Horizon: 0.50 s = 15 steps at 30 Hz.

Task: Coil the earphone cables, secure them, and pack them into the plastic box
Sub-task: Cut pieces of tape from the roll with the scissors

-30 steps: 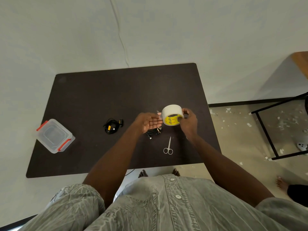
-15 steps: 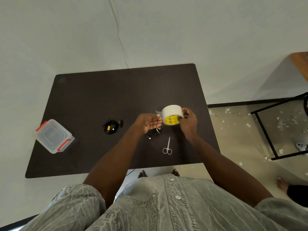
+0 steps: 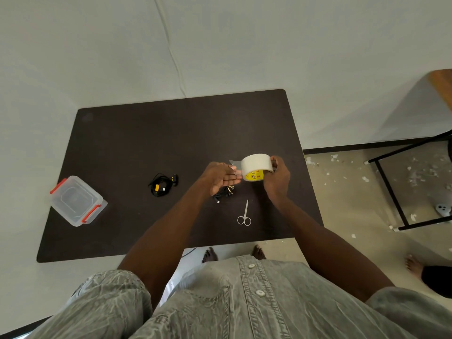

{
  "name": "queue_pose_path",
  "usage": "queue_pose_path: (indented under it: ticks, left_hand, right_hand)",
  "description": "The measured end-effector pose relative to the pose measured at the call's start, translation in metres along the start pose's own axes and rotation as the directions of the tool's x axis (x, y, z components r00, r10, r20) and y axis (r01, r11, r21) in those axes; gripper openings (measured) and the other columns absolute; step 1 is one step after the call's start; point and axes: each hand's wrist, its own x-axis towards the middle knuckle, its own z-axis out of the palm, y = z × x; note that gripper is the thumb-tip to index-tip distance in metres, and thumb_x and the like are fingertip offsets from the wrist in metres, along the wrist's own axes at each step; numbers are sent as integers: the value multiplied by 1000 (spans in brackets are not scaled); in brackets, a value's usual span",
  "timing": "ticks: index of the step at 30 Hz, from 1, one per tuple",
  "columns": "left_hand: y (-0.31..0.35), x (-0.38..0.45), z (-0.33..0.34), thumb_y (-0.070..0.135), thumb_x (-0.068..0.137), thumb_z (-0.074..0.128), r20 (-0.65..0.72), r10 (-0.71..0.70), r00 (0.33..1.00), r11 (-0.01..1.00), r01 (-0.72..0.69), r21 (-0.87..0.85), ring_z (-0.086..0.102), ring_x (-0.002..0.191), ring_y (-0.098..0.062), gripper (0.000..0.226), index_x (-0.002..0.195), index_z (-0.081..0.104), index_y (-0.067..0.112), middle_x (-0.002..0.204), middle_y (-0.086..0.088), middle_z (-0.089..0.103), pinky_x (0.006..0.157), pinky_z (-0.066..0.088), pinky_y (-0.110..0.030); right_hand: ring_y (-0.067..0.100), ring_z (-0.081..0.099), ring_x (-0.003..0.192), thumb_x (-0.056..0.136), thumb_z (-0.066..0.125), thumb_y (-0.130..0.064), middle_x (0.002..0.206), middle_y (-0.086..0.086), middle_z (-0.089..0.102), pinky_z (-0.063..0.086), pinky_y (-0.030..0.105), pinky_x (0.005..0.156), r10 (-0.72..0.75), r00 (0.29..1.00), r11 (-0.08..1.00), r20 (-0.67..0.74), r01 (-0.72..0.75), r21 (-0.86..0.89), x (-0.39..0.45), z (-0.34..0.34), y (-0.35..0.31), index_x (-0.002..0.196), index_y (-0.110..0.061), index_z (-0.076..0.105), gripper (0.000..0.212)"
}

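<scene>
One coiled earphone cable (image 3: 162,185) lies between the closed plastic box (image 3: 77,201) and the hands, unpacked; right hand (image 3: 277,178) grips the tape roll (image 3: 256,167), left hand's (image 3: 220,177) straight fingers peel its end, above an unsecured cable bundle (image 3: 223,193).

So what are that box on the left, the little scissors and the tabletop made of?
The box looks like clear, slightly frosted plastic: the dark table shows through it, and its latches are red-orange. The scissors look like thin bright metal, pale and shiny against the dark top. The table has a smooth matt dark-brown surface, perhaps laminate or painted board; the picture cannot settle which.
</scene>
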Motion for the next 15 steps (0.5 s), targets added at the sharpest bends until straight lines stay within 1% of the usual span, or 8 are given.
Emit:
queue_pose_path:
  ticks: [3,5,8,10,11,13,15]
  left_hand:
    - [-5,2,1,-4,93,52,41,-21,999,998,23,-55,67,100,-37,7,100,54,-2,109,-29,66,79,58,-39]
    - [-9,5,1,-5,93,53,46,-35,998,996,39,-82,66,102,-38,6,97,54,0,109,-30,65,82,56,-41]
    - [-11,11,2,-5,92,53,-11,-36,999,998,35,-53,68,97,-35,7,93,54,1,111,-29,65,81,56,-40]
    - [-10,14,3,-5,93,52,-36,-36,999,999,35,-14,69,94,-33,6,95,54,1,109,-28,66,76,58,-38]
    - [-10,15,3,-5,94,51,-25,-36,999,999,36,-14,69,95,-34,6,96,54,0,108,-28,66,75,58,-38]
    - [-10,16,4,-6,93,51,7,-41,999,999,42,-20,68,99,-37,7,96,54,0,108,-29,66,79,58,-41]
    - [-13,19,4,-7,92,52,26,-52,998,998,52,-28,66,103,-40,8,93,54,0,110,-32,64,87,55,-45]
  right_hand:
    - [19,58,107,86,61,2,115,8,63,51,26,78,2,1000,1000,-9,-2,16,3,-1,0,119,-10,59,35]
    - [18,58,106,86,60,2,114,9,63,49,24,76,4,1000,1000,-6,-4,10,5,0,2,118,-9,59,35]
    - [20,57,110,85,59,3,117,8,62,53,31,83,-4,1000,999,25,5,-50,7,2,9,121,-10,58,38]
    - [19,56,112,86,60,2,120,8,60,53,31,86,4,999,996,47,0,-84,8,2,12,123,-11,56,39]
    - [19,56,112,87,60,2,121,8,60,53,31,87,7,999,996,47,-3,-84,7,2,13,123,-11,56,39]
    - [19,56,112,86,61,2,121,7,60,54,35,89,17,999,997,35,-15,-72,9,3,15,123,-10,56,39]
    - [19,56,112,86,61,2,121,7,60,55,38,90,38,999,997,36,-35,-63,10,2,16,122,-11,56,39]
